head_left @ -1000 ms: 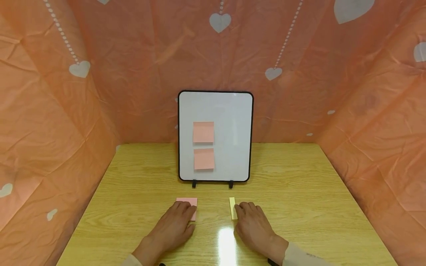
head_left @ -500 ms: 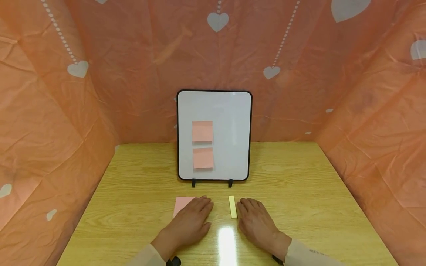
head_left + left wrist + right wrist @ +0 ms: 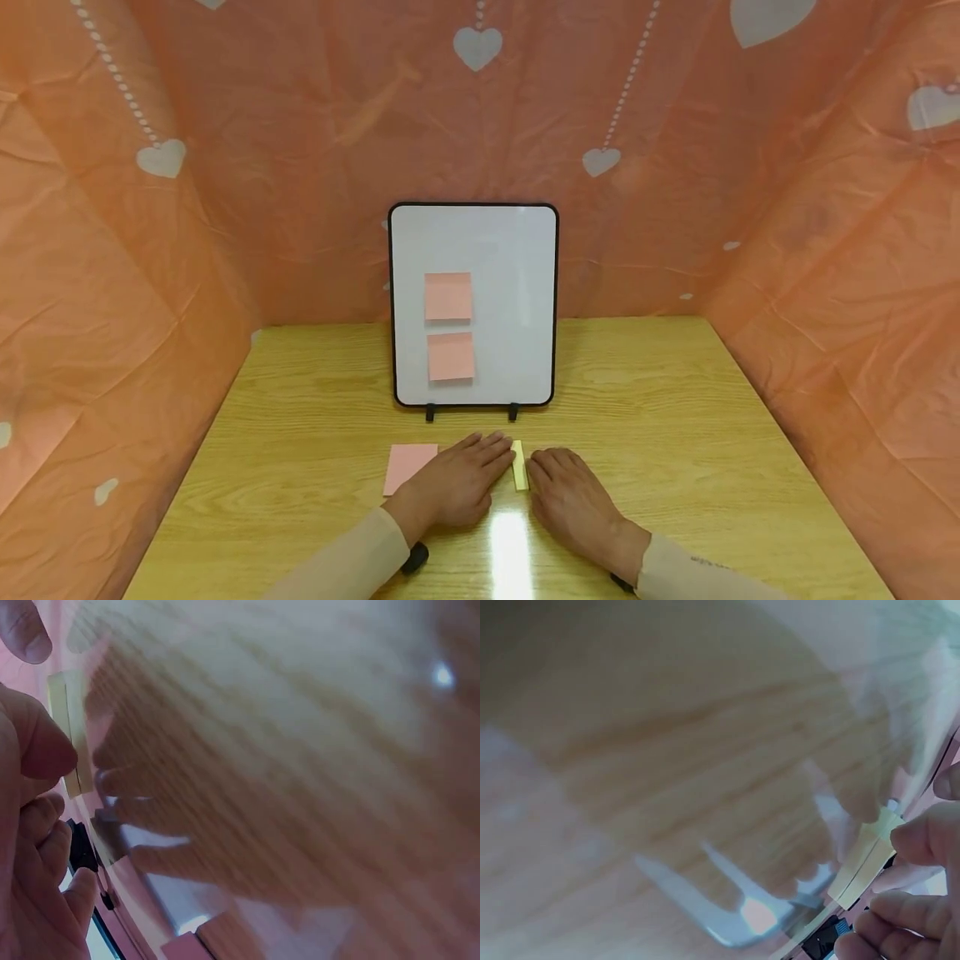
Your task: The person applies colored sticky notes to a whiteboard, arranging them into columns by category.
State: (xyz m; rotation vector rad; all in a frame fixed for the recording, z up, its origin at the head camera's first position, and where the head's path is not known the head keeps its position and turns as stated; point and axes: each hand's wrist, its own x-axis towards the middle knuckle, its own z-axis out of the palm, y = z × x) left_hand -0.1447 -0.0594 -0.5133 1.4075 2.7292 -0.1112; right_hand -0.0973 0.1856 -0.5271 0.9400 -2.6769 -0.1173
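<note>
A narrow yellow sticky-note pad (image 3: 520, 467) lies on the table between my two hands. My left hand (image 3: 459, 483) reaches over from the left with extended fingers, its fingertips at the pad's left edge; whether they touch is unclear. To the pad's right my right hand (image 3: 573, 504) rests low with slightly bent fingers and a small gap to the pad. In the right wrist view the yellow pad (image 3: 864, 864) appears close to my thumb. A square pink sticky-note pad (image 3: 408, 468) sits left of my left hand, one corner covered by that hand.
Behind the hands a black-framed whiteboard (image 3: 510, 333) stands on small black feet (image 3: 430, 412). Two pink sticky notes (image 3: 447, 296) are stuck on its left half, one above the other. Orange cloth (image 3: 315, 208) with pale hearts encloses the wooden table (image 3: 637, 383) on three sides.
My left hand has moved rightward off the pink pad to the yellow pad. My right hand, earlier touching the yellow pad, has drawn slightly away. The head view has shifted a little.
</note>
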